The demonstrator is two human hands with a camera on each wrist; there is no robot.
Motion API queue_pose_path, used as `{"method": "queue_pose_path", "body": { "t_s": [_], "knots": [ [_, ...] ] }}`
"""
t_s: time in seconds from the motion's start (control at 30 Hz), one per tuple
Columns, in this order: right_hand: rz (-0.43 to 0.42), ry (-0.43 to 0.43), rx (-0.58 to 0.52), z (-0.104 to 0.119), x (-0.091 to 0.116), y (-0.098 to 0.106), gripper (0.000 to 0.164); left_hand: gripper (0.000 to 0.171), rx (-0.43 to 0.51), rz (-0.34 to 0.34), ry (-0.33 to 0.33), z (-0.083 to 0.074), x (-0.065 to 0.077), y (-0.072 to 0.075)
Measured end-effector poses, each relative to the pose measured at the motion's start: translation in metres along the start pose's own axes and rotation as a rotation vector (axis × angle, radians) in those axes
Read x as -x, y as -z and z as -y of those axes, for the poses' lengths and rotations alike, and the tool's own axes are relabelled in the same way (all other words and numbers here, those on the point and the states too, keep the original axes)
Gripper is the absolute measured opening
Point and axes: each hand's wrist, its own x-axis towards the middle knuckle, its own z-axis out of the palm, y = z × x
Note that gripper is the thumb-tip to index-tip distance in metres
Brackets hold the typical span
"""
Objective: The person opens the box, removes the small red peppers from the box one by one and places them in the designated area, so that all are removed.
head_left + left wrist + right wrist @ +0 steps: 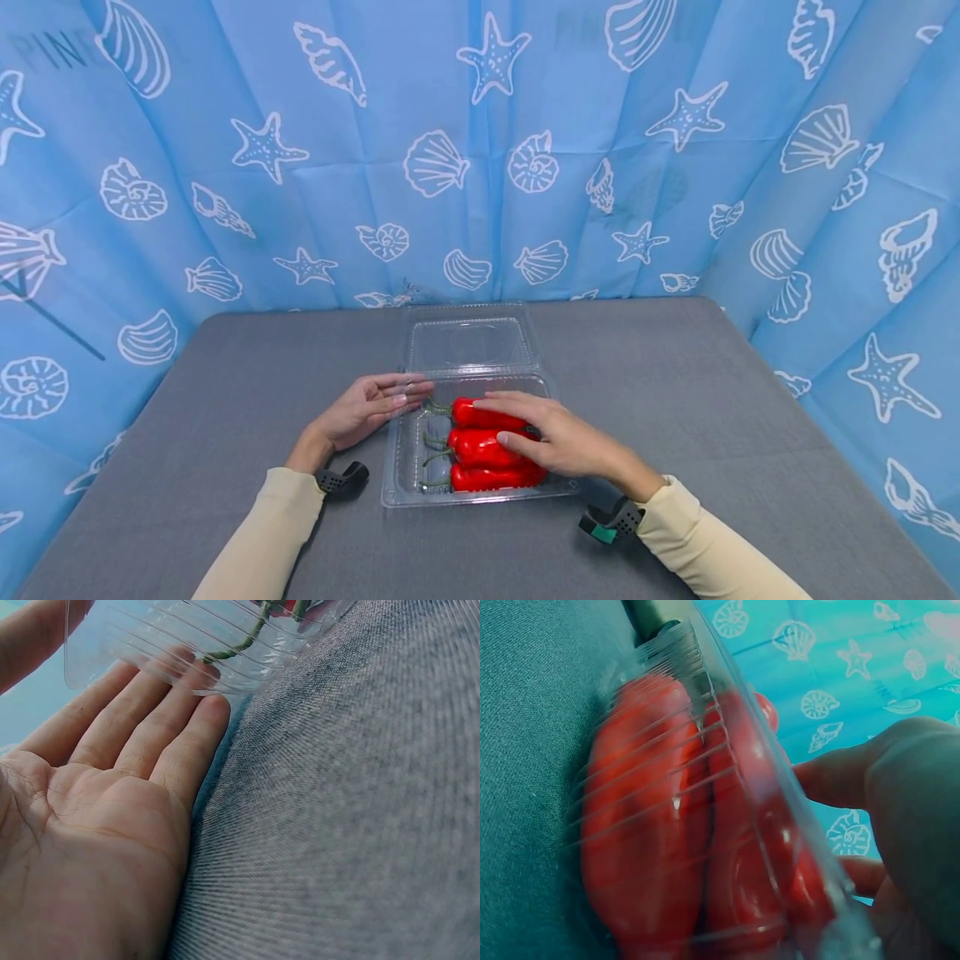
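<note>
Red peppers (pixel 480 452) with thin green stems lie side by side in a clear plastic clamshell box (pixel 480 500), stems pointing left. Its hinged lid (pixel 468 340) is folded back flat towards the curtain. My left hand (pixel 360 410) is at the box's left wall, palm up and inward, fingers straight; in the left wrist view the fingertips (pixel 202 671) overlap the ribbed clear wall. Over the box's right side reaches my right hand (pixel 566 433), fingers extended across the back pepper and thumb over the middle one. The peppers (pixel 649 817) show through the box wall in the right wrist view.
Under the box is a table with a grey cloth (pixel 262 392). A blue curtain (pixel 480 217) printed with white shells and starfish hangs behind and along both sides. Dark straps (pixel 343 478) are worn on both wrists, below cream sleeves.
</note>
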Motion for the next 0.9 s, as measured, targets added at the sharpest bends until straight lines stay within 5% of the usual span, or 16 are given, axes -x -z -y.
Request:
{"method": "queue_pose_path", "body": {
  "t_s": [0.3,0.9],
  "knots": [
    [-0.014,-0.012,-0.034,0.0003,0.0000,0.0002,0.047,0.050,-0.017,0.009,-0.009,0.0004,0.0005,0.0000],
    [-0.178,0.129,-0.145,-0.0042,-0.0027,-0.0004,0.040,0.050,-0.017,0.023,-0.033,0.0019,0.0002,0.0015]
  ]
}}
